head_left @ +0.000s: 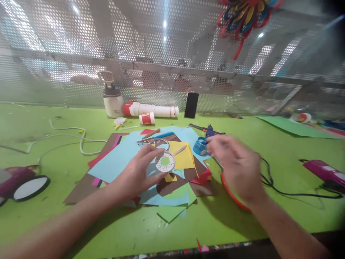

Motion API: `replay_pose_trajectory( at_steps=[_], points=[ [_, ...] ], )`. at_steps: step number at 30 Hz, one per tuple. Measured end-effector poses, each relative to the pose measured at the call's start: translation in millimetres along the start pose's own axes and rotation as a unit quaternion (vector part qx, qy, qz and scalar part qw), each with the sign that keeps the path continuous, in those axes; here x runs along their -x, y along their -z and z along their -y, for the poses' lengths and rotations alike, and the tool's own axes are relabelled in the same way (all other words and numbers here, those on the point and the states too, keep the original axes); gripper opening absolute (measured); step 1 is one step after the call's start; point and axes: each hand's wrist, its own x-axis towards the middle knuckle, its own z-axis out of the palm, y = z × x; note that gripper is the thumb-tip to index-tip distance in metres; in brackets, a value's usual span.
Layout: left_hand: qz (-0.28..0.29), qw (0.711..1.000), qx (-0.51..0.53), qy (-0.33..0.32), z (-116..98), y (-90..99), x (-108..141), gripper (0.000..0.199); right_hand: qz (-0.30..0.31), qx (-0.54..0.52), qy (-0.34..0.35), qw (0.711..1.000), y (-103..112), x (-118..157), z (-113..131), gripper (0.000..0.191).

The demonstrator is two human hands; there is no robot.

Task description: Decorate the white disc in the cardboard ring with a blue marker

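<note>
My left hand (137, 169) holds a small round white piece (159, 164) between thumb and fingers, over the stack of paper. This piece has dark marks around its rim and a green centre. Motion smears my right hand (237, 165), which is raised at the right of the papers; whether its fingers hold anything is unclear. Close to its fingertips are a blue glue gun (210, 131) and a blue round container (199, 146). Below that hand, a curved orange-red strip (233, 196) shows in part. A clear ring-shaped thing (165, 143) lies just behind the left fingers.
Light blue paper (115, 162), yellow paper (183, 154) and brown sheets (81, 189) overlap mid-table. Behind stand a spray bottle (113, 104), stacked paper cups (153, 109) and a phone (191, 105). A purple tool (323, 171) with a black cord lies right; a white cable (83, 142) lies left.
</note>
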Motion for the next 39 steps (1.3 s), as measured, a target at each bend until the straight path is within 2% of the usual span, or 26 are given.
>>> replay_pose_trajectory(
  at_steps=[1, 2, 3, 4, 6, 8, 13, 19, 34, 39],
  points=[
    [-0.001, 1.0, -0.009, -0.016, -0.9, 0.8, 0.7, 0.045, 0.118, -0.026, -0.045, 0.992, -6.9, 7.7, 0.4, 0.018],
    [-0.002, 0.999, -0.021, -0.037, -2.0, 1.7, 1.3, 0.046, 0.189, -0.06, -0.09, 0.976, -13.2, 13.2, -1.2, 0.025],
    [-0.003, 0.998, -0.035, -0.06, -3.3, 2.6, 1.7, 0.048, 0.234, -0.076, -0.115, 0.962, -18.6, 16.7, -3.9, 0.03],
    [-0.004, 0.995, -0.051, -0.083, -4.7, 3.4, 2.0, 0.05, 0.268, -0.091, -0.137, 0.949, -22.8, 18.4, -6.9, 0.034],
    [-0.007, 0.99, -0.079, -0.119, -7.2, 4.3, 2.6, 0.055, 0.297, -0.108, -0.156, 0.936, -27.6, 18.3, -10.6, 0.035],
    [-0.006, 0.989, -0.087, -0.12, -9.5, 3.9, 3.9, 0.059, 0.317, -0.124, -0.169, 0.925, -28.6, 16.9, -9.7, 0.033],
    [-0.013, 0.995, -0.061, -0.081, -16.1, -0.1, 8.0, 0.066, 0.314, -0.149, -0.194, 0.917, -28.1, 17.9, 0.7, 0.024],
    [-0.028, 0.992, -0.073, -0.097, -19.1, -1.8, 7.4, 0.063, 0.294, -0.171, -0.21, 0.917, -32.1, 20.6, 4.5, 0.02],
    [-0.027, 0.997, -0.038, -0.06, -20.2, -2.5, 6.3, 0.067, 0.281, -0.255, -0.317, 0.869, -42.6, 20.3, -3.2, 0.032],
    [-0.035, 0.997, -0.048, -0.043, -19.7, -4.2, 7.9, 0.068, 0.265, -0.281, -0.318, 0.866, -49.1, 25.9, -1.2, 0.03]
  ],
)
